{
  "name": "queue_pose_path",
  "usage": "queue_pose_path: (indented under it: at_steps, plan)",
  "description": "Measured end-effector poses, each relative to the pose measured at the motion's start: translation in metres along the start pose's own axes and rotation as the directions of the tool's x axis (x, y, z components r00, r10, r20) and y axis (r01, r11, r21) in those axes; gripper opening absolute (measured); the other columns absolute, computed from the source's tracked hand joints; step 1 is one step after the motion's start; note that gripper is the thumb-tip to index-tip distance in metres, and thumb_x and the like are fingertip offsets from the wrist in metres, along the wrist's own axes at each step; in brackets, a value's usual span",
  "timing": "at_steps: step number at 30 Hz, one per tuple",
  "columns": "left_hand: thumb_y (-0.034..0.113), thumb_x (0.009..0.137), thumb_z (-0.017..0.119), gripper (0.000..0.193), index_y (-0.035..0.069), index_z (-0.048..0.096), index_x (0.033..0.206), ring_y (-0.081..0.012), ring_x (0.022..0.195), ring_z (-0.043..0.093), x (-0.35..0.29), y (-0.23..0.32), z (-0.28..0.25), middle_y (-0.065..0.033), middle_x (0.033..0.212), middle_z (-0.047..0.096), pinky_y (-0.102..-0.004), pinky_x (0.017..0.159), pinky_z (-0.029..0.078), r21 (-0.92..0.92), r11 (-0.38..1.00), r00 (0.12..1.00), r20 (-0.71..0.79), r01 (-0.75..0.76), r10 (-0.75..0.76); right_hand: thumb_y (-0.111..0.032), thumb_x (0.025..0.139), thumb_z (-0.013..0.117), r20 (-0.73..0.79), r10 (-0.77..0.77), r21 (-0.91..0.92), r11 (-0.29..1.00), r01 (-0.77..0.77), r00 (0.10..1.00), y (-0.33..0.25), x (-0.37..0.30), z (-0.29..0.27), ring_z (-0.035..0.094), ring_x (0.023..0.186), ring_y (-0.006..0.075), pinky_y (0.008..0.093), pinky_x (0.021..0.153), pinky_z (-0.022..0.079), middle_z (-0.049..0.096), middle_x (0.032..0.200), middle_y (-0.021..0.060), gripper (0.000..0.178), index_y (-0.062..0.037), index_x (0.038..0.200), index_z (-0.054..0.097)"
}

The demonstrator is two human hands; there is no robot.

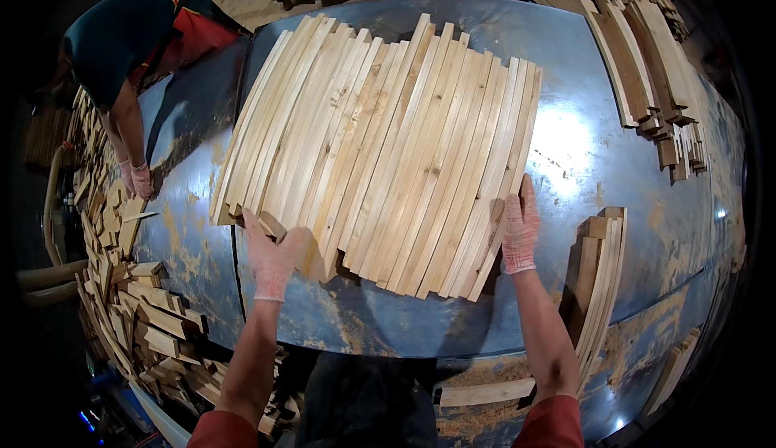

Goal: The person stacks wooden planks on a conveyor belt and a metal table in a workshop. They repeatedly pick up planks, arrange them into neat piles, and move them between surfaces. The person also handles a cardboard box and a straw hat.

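Observation:
A wide row of pale wooden strips (388,157) lies side by side on the metal table, their ends uneven. My left hand (273,260), in a pinkish work glove, touches the near ends at the row's left part, thumb and fingers spread. Along the row's right edge rests my right hand (521,230), gloved alike, its fingers stretched out flat against the outermost strip. Neither hand is closed round a strip.
A co-worker's gloved hands (137,179) are at the left, by a heap of wood offcuts (162,310). Stacked strips (598,278) stand right of my right forearm, with more boards (647,68) at the far right. Sawdust patches mark the blue-grey metal table (566,173).

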State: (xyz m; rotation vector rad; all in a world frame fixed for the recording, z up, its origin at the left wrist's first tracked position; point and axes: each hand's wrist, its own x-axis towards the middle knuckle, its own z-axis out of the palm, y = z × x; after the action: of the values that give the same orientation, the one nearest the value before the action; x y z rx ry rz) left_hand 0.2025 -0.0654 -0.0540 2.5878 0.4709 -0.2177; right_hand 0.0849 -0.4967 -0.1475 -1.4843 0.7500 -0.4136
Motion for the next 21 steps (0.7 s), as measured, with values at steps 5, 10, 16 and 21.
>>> queue_pose_path:
  at_steps: [5, 10, 16, 21]
  plan:
    - [0.025, 0.091, 0.078, 0.097, -0.006, 0.024, 0.164, -0.0327, 0.135, 0.056, -0.047, 0.004, -0.029, -0.0263, 0.152, 0.053, -0.0401, 0.113, 0.045, -0.144, 0.990, 0.963, 0.266, -0.010, 0.048, -0.035, 0.111, 0.059, 0.028, 0.185, 0.216, 0.958, -0.187, 0.982, 0.001, 0.035, -0.041, 0.056, 0.133, 0.0178, 0.0318, 0.114, 0.044, 0.057, 0.153, 0.0090, 0.059, -0.0048, 0.160, 0.047]
    - [0.043, 0.098, 0.068, 0.087, 0.003, 0.029, 0.165, -0.0374, 0.125, 0.066, -0.025, -0.002, -0.010, -0.0269, 0.132, 0.068, -0.0457, 0.107, 0.050, -0.063, 0.987, 0.841, 0.518, -0.148, 0.159, -0.048, 0.108, 0.061, 0.011, 0.276, 0.209, 0.939, -0.273, 0.961, -0.020, 0.095, -0.095, 0.061, 0.130, 0.0209, 0.0339, 0.116, 0.045, 0.063, 0.145, 0.0098, 0.063, -0.0043, 0.153, 0.056]
    - [0.049, 0.102, 0.063, 0.083, -0.001, 0.035, 0.162, -0.0434, 0.133, 0.058, 0.060, 0.028, 0.055, -0.0301, 0.142, 0.059, -0.0458, 0.111, 0.047, -0.133, 0.986, 0.866, 0.477, -0.100, 0.152, -0.045, 0.106, 0.064, 0.115, 0.191, 0.212, 0.954, -0.212, 0.975, -0.015, 0.100, -0.061, 0.057, 0.138, 0.0251, 0.0377, 0.115, 0.049, 0.058, 0.150, 0.0149, 0.069, -0.0056, 0.160, 0.046]
    - [0.029, 0.095, 0.079, 0.086, 0.004, 0.034, 0.164, -0.0282, 0.135, 0.058, 0.041, 0.037, 0.055, -0.0188, 0.149, 0.057, -0.0382, 0.113, 0.047, -0.754, 0.595, 0.812, 0.517, 0.281, 0.272, -0.041, 0.101, 0.072, 0.250, 0.251, 0.280, 0.906, -0.318, 0.935, -0.027, 0.090, -0.063, 0.059, 0.131, 0.0230, 0.0368, 0.109, 0.053, 0.056, 0.148, 0.0122, 0.081, -0.0058, 0.164, 0.037]
